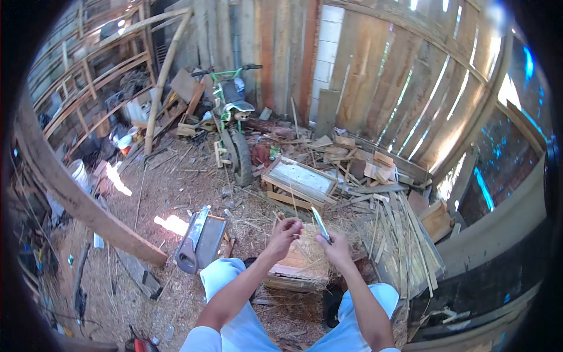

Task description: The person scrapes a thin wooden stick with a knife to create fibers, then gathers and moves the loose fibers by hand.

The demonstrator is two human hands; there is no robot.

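Observation:
In my right hand [336,249] is a knife [319,222], gripped by the handle with its pale blade pointing up and away from me. My left hand [284,239] is just left of it, fingers curled in a pinch. A thin wooden strip [294,201] rises from those fingertips, hard to make out against the clutter. Below both hands, between my knees, stands a low wooden block or box [300,267] with shavings and thin slivers on top. The two hands are apart.
A handsaw [190,246] lies on a small dark-topped bench [212,242] at left. Ahead sit a wooden crate [302,176] and a small motorbike [234,132]. Long thin strips [404,234] are piled at right. A slanting post [99,217] crosses the left side.

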